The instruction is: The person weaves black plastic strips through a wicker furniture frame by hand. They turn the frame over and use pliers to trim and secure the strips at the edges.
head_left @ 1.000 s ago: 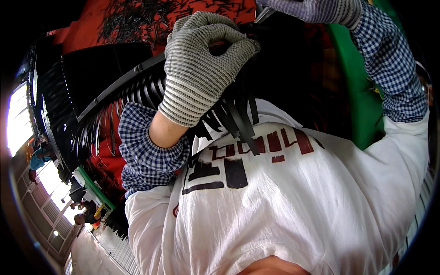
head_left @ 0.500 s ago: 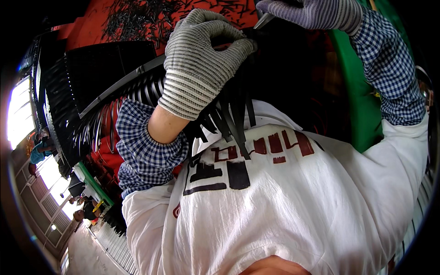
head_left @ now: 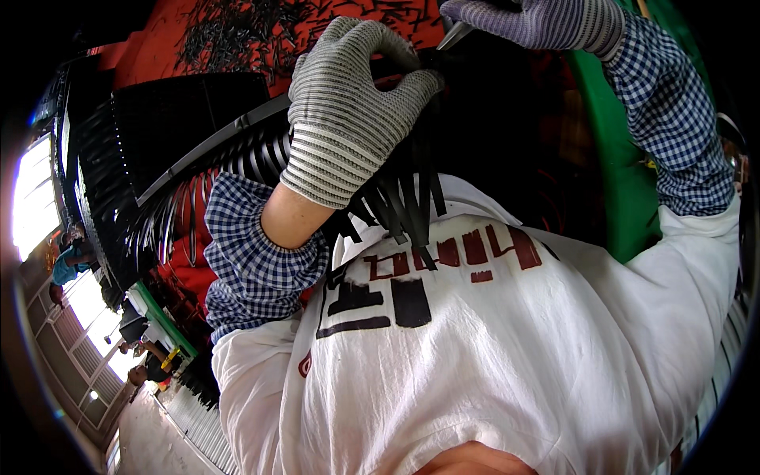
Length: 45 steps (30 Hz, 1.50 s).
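1. At the far left, bright windows (head_left: 36, 198) and a few small figures of other people (head_left: 67, 261) stand well apart from the work; nothing there touches the hands.
2. A long black plastic piece with a comb of thin strips (head_left: 237, 158) runs from the left up toward the middle, lying over a red surface littered with small black offcuts (head_left: 261, 32). My judgement: the thin strips could bend or snap if the piece is twisted, since it is gripped only at one end.
3. The left hand (head_left: 348, 111), in a grey striped knit glove, is curled tightly over the black piece near its upper end, fingers folded down and thumb tucked against them, with loose black strips hanging below the palm. The grip could slip, as the knit glove meets smooth plastic.
4. The right hand (head_left: 538, 20), in a similar glove, sits at the top edge, fingers closed around a slim metal tool (head_left: 453, 36) whose tip points at the left fingertips. The risk I see: the tip is very close to the left glove and could nick it if it skids.
5. A green edge (head_left: 609, 158) rises beside the right checked sleeve (head_left: 673, 119).
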Each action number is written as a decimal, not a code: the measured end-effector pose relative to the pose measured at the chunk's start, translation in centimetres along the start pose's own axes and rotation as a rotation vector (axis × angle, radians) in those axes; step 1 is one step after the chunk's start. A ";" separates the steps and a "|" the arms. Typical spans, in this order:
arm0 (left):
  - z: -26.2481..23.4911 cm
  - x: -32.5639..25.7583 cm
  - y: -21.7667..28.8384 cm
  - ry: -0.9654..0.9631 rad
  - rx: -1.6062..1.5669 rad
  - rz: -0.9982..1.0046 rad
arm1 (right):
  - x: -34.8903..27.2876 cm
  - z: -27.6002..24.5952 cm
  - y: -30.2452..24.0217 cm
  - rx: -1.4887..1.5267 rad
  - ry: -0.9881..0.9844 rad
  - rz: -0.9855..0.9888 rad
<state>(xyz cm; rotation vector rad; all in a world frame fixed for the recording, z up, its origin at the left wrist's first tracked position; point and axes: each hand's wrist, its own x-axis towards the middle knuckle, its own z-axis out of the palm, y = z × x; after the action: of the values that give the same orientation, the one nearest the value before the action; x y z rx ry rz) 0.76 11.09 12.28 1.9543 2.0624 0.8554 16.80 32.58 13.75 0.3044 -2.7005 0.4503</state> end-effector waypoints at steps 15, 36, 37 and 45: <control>-1.3 -0.6 0.1 -0.141 -0.070 -0.161 | 0.9 0.8 -1.8 -0.010 0.025 0.003; -4.7 -0.8 -0.1 -0.021 -0.166 0.013 | 3.9 -1.4 -4.2 -0.027 0.193 -0.080; -4.9 -0.8 0.0 -0.017 -0.174 0.014 | 4.0 -1.6 -4.3 0.007 0.188 -0.027; -8.4 5.1 6.1 0.030 -0.043 0.036 | 3.4 -8.4 -1.3 0.107 0.177 0.083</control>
<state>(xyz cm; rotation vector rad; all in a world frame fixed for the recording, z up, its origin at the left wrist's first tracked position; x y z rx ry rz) 1.17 13.38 23.61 1.9734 2.0134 0.9337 16.95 33.82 22.81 0.1725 -2.5280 0.6176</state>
